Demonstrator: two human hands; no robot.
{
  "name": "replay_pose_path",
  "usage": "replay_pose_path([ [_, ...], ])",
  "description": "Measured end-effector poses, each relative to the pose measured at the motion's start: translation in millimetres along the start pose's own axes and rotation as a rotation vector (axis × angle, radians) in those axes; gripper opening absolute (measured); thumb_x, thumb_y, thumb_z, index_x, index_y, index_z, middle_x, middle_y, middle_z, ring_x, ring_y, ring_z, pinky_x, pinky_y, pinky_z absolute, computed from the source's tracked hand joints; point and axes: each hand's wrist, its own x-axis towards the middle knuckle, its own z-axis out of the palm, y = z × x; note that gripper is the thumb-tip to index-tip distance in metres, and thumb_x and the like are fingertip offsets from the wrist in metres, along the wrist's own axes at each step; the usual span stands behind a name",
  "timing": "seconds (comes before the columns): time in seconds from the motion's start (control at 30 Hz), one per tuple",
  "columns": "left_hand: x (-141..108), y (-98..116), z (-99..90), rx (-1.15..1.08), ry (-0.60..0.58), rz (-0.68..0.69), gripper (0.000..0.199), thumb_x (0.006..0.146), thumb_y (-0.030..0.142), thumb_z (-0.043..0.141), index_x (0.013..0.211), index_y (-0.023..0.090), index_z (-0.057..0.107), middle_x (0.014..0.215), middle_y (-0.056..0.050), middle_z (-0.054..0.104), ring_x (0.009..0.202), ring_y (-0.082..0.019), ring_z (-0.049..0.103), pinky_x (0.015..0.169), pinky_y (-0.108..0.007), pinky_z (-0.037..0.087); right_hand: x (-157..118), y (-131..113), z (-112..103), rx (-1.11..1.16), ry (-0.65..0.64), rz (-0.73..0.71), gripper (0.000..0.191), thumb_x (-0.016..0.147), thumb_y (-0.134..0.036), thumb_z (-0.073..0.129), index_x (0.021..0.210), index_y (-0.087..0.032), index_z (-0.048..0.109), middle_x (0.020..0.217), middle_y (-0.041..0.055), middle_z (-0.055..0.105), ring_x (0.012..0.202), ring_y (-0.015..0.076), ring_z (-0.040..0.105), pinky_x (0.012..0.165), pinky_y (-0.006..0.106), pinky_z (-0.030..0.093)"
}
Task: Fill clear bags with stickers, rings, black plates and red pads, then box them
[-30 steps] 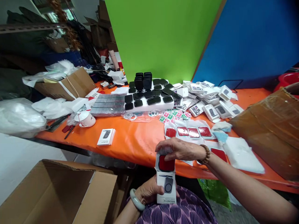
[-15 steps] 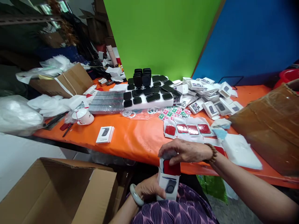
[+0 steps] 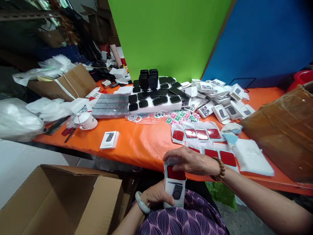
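Low in front of my lap, my left hand (image 3: 158, 195) grips a small white printed box (image 3: 175, 193) with a picture of a dark device on it. The box is upright with its top end open. My right hand (image 3: 189, 160) is at that opening, thumb and fingers closed on a red-faced square pad (image 3: 176, 173) that sits partly inside the box. Pale wrapping shows behind the pad, under my fingers. Beyond my right hand, several more red pads (image 3: 201, 134) lie on white wrappers on the orange table (image 3: 144, 138).
A stack of white leaflets (image 3: 109, 140) lies left of centre. Dark square devices (image 3: 160, 100) rest on white foam at the back, beside a heap of small white boxes (image 3: 221, 111). An open carton (image 3: 102, 202) stands lower left; a brown carton (image 3: 281, 133) is at right. A mug (image 3: 86, 121) stands left.
The red pad sits a little deeper in the box. My right hand has shifted slightly left, uncovering more red pads on the table. My left hand still grips the box.
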Motion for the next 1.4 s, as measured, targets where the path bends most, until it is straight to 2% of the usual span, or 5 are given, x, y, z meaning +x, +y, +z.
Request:
replay_pose_path([
  [0.2,0.7,4.8,-1.8,0.043,-0.020,-0.019,0.067,0.039,0.043,0.090,0.095,0.015,0.066,0.088,-0.004,0.067,0.082,-0.022,0.059,0.077,-0.034,0.045,-3.4,-4.6,0.7,0.008,0.047,0.057,0.032,0.074,-0.005,0.061,0.105,-0.013,0.064,0.095,0.0048,0.068,0.080,0.0143,0.062,0.070,0.025,0.045],
  [0.53,9.3,-12.0,-13.9,-0.070,-0.063,0.013,0.079,0.036,0.033,0.093,0.108,0.017,0.062,0.092,-0.004,0.064,0.082,-0.020,0.058,0.079,-0.035,0.045,-8.3,-16.0,-9.0,-0.164,0.032,-0.099,0.035,0.076,-0.001,0.057,0.108,-0.014,0.063,0.099,0.0058,0.067,0.087,0.0152,0.060,0.077,0.027,0.043],
  [0.97,1.5,-9.4,-9.1,-0.058,-0.061,0.009,0.065,0.040,0.039,0.091,0.095,0.012,0.069,0.090,-0.006,0.070,0.079,-0.020,0.062,0.078,-0.032,0.044,-22.9,3.3,34.9,0.040,0.302,0.004,0.027,0.082,-0.010,0.053,0.106,-0.020,0.057,0.100,0.0031,0.066,0.091,0.0162,0.061,0.080,0.029,0.045],
  [1.2,1.4,-11.0,-6.9,-0.067,0.031,0.032,0.070,0.041,0.038,0.092,0.102,0.014,0.067,0.093,-0.007,0.068,0.080,-0.019,0.062,0.075,-0.030,0.045,-32.3,17.8,65.9,0.054,0.472,0.018,0.017,0.081,-0.010,0.059,0.095,-0.020,0.056,0.091,0.0037,0.060,0.085,0.0172,0.056,0.076,0.031,0.046],
  [1.4,-6.1,-10.8,-3.5,0.081,0.311,0.133,0.056,0.055,0.021,0.087,0.105,0.014,0.064,0.089,-0.002,0.065,0.081,-0.015,0.059,0.078,-0.027,0.044,-42.0,24.3,90.6,0.012,0.501,-0.023,0.010,0.088,-0.014,0.054,0.095,-0.018,0.060,0.086,0.0042,0.053,0.077,0.0157,0.053,0.066,0.028,0.046],
])
